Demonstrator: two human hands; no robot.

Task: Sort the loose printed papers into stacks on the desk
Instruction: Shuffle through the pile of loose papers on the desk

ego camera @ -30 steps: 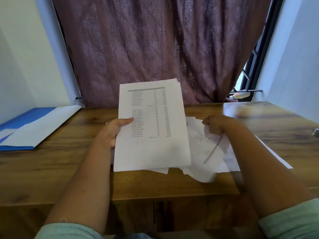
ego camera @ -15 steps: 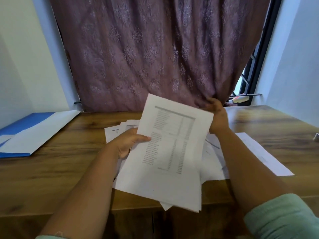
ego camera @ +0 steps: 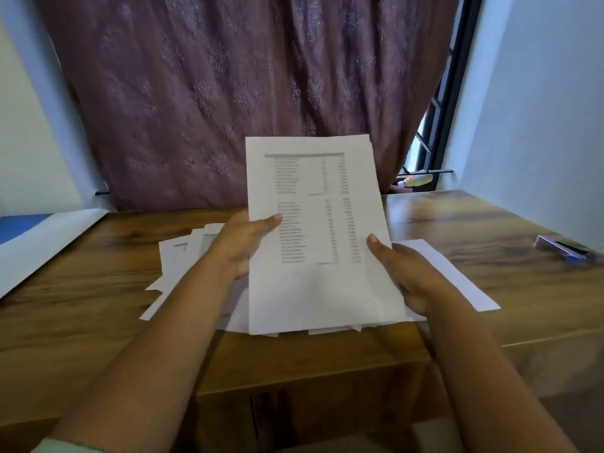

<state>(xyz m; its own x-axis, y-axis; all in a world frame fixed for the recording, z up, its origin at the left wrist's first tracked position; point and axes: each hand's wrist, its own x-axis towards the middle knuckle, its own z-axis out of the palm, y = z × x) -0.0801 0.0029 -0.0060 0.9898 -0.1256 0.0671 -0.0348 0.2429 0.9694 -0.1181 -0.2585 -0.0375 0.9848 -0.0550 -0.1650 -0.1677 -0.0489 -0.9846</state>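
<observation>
Both hands are now gripping the sheaf: the right hand, off the far edge half a second ago, is pinching its right side, and the left hand is clasping the left, thumb on the print. The sheaf is standing squarer, above the desk. Loose papers are lying beneath. Farther right a pen is resting; far left, a folder; behind, a curtain.

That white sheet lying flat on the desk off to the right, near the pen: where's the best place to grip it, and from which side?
Take the white sheet by its near right corner, coming in from the right. It lies flat on the desk and angled; its left part runs behind the right hand and the printed stack, while that corner is bare. Pinch it thumb on top, probably after sliding it a little.
</observation>
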